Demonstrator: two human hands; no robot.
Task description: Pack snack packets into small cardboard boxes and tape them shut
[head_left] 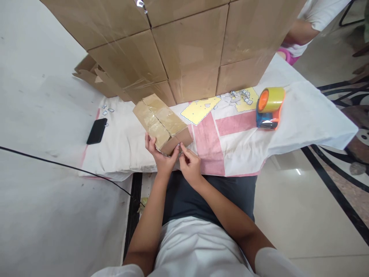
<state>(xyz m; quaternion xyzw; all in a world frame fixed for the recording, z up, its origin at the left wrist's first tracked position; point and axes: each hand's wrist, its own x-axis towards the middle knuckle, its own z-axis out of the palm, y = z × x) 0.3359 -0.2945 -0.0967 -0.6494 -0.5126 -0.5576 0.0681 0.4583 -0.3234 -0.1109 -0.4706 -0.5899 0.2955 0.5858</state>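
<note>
A small brown cardboard box (163,119), taped along its top seam, is tilted at the near side of the cloth-covered table. My left hand (163,156) grips its near left end, with fingers along the side and the thumb on the near end face. Beside that thumb, my right hand (190,163) is closed in a pinch against the same end face. A tiny pale bit shows at its fingertips, too small to name. Behind the box lies a yellow sheet (201,109) with a scalloped edge.
Stacked cardboard cartons (193,46) form a wall at the back. A tape dispenser (269,109) with a yellow roll stands at the right. A black phone (97,131) lies at the left, and an open carton (95,77) sits behind it. Another person's arm (301,32) shows at the upper right.
</note>
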